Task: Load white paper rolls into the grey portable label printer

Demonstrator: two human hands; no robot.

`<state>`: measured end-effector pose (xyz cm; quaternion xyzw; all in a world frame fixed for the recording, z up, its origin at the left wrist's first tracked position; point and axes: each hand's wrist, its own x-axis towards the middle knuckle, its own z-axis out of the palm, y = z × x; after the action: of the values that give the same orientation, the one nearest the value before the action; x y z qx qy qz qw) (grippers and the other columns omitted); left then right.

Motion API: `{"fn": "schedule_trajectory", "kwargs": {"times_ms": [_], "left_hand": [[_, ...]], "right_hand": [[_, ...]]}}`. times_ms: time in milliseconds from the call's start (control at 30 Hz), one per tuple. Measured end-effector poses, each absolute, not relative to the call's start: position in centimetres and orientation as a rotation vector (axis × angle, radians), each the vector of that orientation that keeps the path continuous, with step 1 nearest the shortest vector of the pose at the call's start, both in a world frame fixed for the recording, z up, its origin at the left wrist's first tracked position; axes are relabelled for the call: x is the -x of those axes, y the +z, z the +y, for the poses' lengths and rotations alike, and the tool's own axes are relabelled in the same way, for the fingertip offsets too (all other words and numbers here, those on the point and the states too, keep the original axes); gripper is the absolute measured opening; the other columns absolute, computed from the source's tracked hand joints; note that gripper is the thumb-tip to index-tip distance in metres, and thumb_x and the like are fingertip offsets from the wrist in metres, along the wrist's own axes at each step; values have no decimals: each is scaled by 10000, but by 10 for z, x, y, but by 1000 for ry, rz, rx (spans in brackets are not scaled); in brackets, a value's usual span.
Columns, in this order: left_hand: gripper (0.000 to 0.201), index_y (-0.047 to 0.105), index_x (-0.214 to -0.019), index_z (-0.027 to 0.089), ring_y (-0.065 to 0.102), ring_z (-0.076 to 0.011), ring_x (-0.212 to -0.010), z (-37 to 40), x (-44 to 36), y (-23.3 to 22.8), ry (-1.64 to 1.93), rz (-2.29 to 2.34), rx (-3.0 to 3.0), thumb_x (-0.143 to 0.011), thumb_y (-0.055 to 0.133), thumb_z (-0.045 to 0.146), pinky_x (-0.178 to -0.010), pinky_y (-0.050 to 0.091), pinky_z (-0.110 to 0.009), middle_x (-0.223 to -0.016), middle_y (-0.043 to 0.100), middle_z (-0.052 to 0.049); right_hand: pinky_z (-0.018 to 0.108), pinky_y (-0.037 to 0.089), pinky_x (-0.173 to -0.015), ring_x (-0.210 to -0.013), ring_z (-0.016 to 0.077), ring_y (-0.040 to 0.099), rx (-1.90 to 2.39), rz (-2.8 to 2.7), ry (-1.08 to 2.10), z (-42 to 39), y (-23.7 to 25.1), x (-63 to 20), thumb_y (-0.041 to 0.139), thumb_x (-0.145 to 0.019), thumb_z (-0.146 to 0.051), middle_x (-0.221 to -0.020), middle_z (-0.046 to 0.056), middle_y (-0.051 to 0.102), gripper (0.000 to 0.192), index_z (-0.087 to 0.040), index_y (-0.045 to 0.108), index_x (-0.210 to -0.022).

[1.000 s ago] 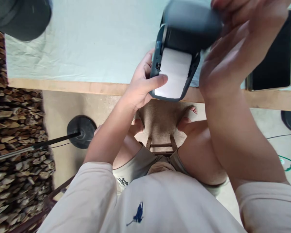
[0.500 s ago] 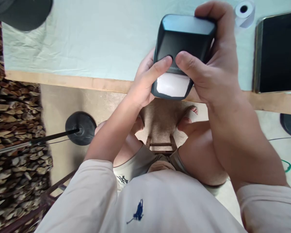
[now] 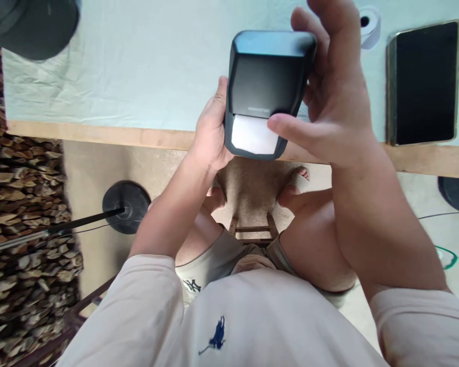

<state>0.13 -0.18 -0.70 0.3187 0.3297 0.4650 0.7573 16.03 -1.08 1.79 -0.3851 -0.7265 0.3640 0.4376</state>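
A black portable label printer (image 3: 270,81) is held above the table's near edge, with a strip of white paper (image 3: 252,135) showing at its lower end. My left hand (image 3: 212,130) grips it along the left side, the thumb lying up that edge and the other fingers hidden behind it. At the right side, my right hand (image 3: 334,102) has its fingers apart. Its thumb tip is over the right edge of the paper, and whether it presses there I cannot tell. Some right fingers are partly hidden behind the printer.
On the pale green tablecloth (image 3: 153,71) are a small white paper roll (image 3: 373,33) and a dark-screened tablet or phone (image 3: 426,84) at the right. A dark rounded object (image 3: 34,30) stands at top left. Below are a black stand base (image 3: 126,206) and stacked firewood (image 3: 26,204).
The printer has shifted slightly left. My right fingers have loosened from its side, and the right thumb has slid down to the paper. My left thumb has moved from the front to the left edge.
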Motion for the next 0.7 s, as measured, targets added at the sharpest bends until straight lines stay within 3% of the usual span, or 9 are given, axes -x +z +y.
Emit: {"fn": "schedule_trajectory", "kwargs": {"times_ms": [100,167,300,467,567,633,700], "left_hand": [[370,594,-864,189,443,-192,-1173,-2,-5,-5,998,737,-696,-866,295,406,-955,440,-311,-926,636,-14],[374,591,-874,201,441,-184,-1171,-2,-7,-4,1004,747,-710,-873,273,398,-970,428,-307,-938,637,-16],[294,587,-794,179,436,-195,-1176,-3,-8,-3,1010,745,-717,-849,379,378,-993,404,-320,-827,636,-14],[322,599,-897,221,400,-219,-1214,-3,-5,-1,942,836,-658,-763,482,488,-946,448,-302,-844,631,-21],[463,592,-949,225,455,-226,-1169,-3,-4,-1,902,839,-614,-689,509,600,-887,489,-305,-801,630,-25],[424,582,-965,208,505,-214,-1114,-3,-5,-2,899,739,-671,-757,447,552,-866,498,-307,-818,624,-27],[307,566,-967,185,557,-197,-1038,-4,-7,-1,907,643,-754,-839,384,397,-844,501,-310,-838,612,-20]], "right_hand": [[181,474,-832,-1249,126,312,1126,-1795,718,-13,24,-161,522,-708,-387,-1321,11,273,610,-227,269,-1240],[187,469,-733,-1134,123,413,1284,-1790,528,-14,30,-160,473,-734,-395,-1223,32,372,506,-199,348,-1184],[251,433,-883,-1037,114,428,1271,-1896,309,-13,34,-163,426,-725,-500,-1103,50,412,515,-162,428,-1114],[282,368,-994,-1127,143,362,1075,-2043,379,-10,27,-170,577,-594,-550,-1121,56,405,696,-163,418,-1151],[214,426,-730,-935,100,455,1173,-1846,290,-8,24,-169,616,-570,-523,-1058,42,450,630,-162,463,-1063],[163,282,-518,-616,-15,389,1174,-1618,178,-5,22,-165,579,-648,-454,-910,-4,493,420,-153,482,-925],[171,162,-466,-470,-64,246,1138,-1426,131,-2,21,-161,499,-745,-370,-804,-38,483,250,-138,458,-828]]}}
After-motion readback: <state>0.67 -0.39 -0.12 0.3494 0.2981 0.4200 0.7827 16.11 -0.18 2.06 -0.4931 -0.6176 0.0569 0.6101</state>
